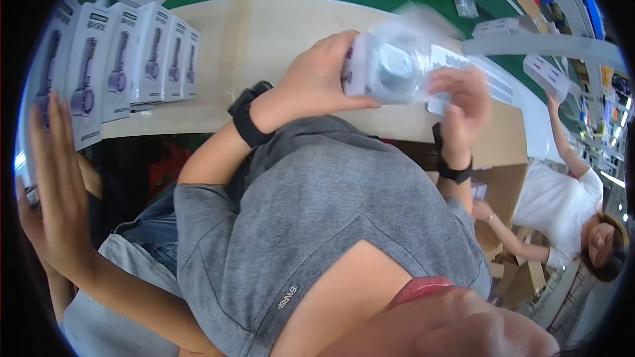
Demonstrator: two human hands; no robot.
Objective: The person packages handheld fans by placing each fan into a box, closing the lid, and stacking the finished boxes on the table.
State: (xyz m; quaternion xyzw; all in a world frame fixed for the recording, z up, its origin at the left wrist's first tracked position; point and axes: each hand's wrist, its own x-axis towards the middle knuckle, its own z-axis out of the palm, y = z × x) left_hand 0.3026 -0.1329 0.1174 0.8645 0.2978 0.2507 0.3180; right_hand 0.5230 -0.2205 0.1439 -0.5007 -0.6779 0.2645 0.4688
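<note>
1. Gripping the white carton (355, 69) over the pale table (284, 20), my left hand (314, 76) clamps its left end, thumb toward the lower edge, fingers toward the upper.
2. My right hand (466, 102) blurs at the carton's right, fingers bent; I cannot tell whether they touch.
3. The carton looks light and fairly stiff, though squeezing could dent it.
4. The clear plastic (426, 20) about it seems soft and slippery; opposite edges probably hold best.

- Left hand (317, 73) gripping a white box (356, 69)
- Right hand (466, 102) blurred, near its far side
- Upright boxes (153, 53) lined along the table (281, 20)
- Co-worker (559, 208) at right, one hand on another box (546, 78)
</note>
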